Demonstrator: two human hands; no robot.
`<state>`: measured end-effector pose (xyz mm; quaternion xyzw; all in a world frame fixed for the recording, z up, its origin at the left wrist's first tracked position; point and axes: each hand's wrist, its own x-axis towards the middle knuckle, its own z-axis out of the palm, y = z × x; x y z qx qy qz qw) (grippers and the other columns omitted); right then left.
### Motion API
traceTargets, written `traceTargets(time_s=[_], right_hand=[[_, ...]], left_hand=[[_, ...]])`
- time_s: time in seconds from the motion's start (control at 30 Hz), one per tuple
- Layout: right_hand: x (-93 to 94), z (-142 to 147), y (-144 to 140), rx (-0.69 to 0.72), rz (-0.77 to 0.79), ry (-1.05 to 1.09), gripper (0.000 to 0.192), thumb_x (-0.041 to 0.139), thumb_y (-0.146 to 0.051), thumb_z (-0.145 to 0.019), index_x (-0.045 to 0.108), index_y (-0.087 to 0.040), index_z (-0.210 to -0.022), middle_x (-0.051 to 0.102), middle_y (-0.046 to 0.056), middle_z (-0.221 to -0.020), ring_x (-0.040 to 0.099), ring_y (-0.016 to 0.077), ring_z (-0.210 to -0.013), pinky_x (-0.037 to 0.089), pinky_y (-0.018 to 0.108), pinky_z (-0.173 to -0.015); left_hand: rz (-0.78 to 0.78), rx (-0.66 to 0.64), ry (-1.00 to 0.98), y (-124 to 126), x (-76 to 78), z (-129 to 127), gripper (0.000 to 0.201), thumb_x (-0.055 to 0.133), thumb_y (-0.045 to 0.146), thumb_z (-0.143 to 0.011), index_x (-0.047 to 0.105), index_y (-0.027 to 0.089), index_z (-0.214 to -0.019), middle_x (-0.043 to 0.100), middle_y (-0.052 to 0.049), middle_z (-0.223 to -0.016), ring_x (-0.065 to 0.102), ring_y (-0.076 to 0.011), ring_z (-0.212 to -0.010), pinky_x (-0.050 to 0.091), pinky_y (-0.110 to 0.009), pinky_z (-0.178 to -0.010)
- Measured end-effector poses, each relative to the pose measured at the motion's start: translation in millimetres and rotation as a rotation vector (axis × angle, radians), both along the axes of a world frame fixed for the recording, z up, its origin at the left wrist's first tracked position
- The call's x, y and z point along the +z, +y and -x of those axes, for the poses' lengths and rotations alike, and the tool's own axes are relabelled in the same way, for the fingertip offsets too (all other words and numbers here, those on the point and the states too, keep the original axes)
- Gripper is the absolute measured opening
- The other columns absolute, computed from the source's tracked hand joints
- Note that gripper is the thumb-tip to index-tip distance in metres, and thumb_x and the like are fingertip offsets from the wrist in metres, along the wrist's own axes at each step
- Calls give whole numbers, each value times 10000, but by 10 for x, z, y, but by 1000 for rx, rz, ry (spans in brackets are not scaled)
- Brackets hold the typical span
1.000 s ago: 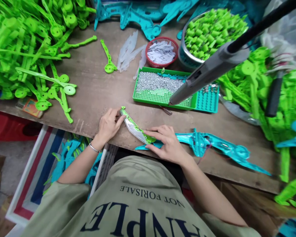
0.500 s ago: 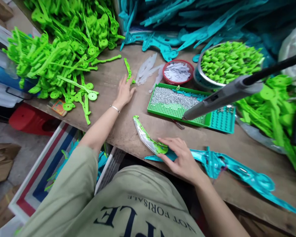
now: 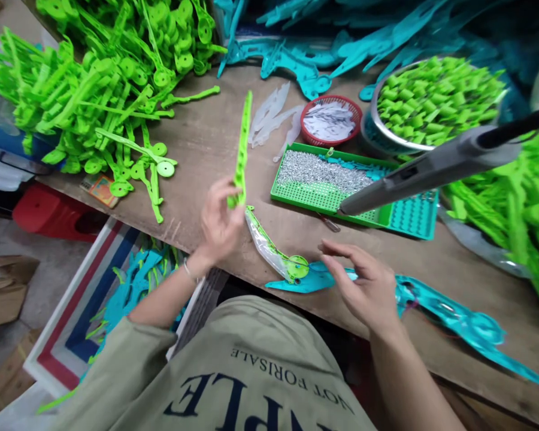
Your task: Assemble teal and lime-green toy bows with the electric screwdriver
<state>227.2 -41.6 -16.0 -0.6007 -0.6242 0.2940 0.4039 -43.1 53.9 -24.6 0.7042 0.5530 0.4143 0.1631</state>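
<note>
My left hand (image 3: pixel 220 221) closed on long green strip (image 3: pixel 241 149), lifted above desk (image 3: pixel 197 149), pointing away from me. Right hand (image 3: pixel 363 284) open, fingers spread, holds nothing, hovers approx. over teal part (image 3: pixel 449 311). Clear blade w/ green piece (image 3: pixel 272 251) lies on desk btw. hands, maybe touching teal part.

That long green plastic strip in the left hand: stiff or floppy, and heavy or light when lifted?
Probably fairly stiff: the green strip stands nearly straight above the left hand, gripped only at its lower end, with no visible droop. Likely light, since a pinch by a few fingers holds it up. Its thin profile suggests that it might flex under a sideways push.
</note>
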Motion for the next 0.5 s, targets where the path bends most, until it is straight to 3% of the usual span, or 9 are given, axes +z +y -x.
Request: traceTargets(time_s=[0.1, 0.13, 0.2, 0.37, 0.43, 0.5], right_hand=[[99, 239, 32, 70, 121, 279, 395, 670, -362, -962, 685, -274, -1347, 798, 72, -1139, 779, 224, -979, 663, 416, -876], [123, 315, 31, 106, 157, 356, 436, 666, -372, -965, 655, -282, -1392, 794, 71, -1164, 777, 220, -998, 664, 413, -887], [148, 439, 9, 143, 217, 450, 469, 660, -384, -969, 628, -293, -1428, 794, 65, -1171, 775, 213, -1012, 664, 405, -898], [115, 503, -86, 31, 293, 423, 433, 675, -394, -954, 672, -302, -1377, 816, 24, -958, 767, 176, -790, 663, 332, -730], [98, 424, -97, -15, 277, 370, 409, 700, -392, -934, 707, -299, -1332, 815, 26, -956, 759, 182, -783, 654, 341, -732], [87, 305, -91, -46, 247, 317, 393, 720, -389, -917, 732, -292, -1298, 815, 40, -1036, 762, 207, -850, 650, 374, -788]], left_hand=[[38, -251, -153, -803, -56, -247, 234, 504, 406, -1018, 484, 348, -1244, 518, -108, -1389, 619, -262, -1280, 589, -502, -1002], [30, -359, -227, -984, -91, -324, 251, 513, 406, -1018, 483, 342, -1259, 501, -118, -1380, 638, -259, -1253, 621, -476, -953], [10, -457, -307, -1204, -151, -456, 270, 531, 390, -1022, 496, 324, -1282, 503, -118, -1303, 630, -258, -1270, 646, -432, -926], [-49, -549, -298, -1222, -173, -585, 319, 565, 390, -1024, 531, 264, -1315, 572, -119, -1213, 665, -214, -1173, 652, -347, -914], [-91, -594, -248, -1142, -159, -529, 340, 569, 354, -1025, 524, 231, -1339, 620, -130, -1205, 665, -219, -1188, 638, -357, -949], [-102, -521, -202, -1038, -154, -415, 349, 573, 255, -1016, 513, 220, -1358, 660, -122, -1187, 671, -213, -1180, 623, -368, -964]])
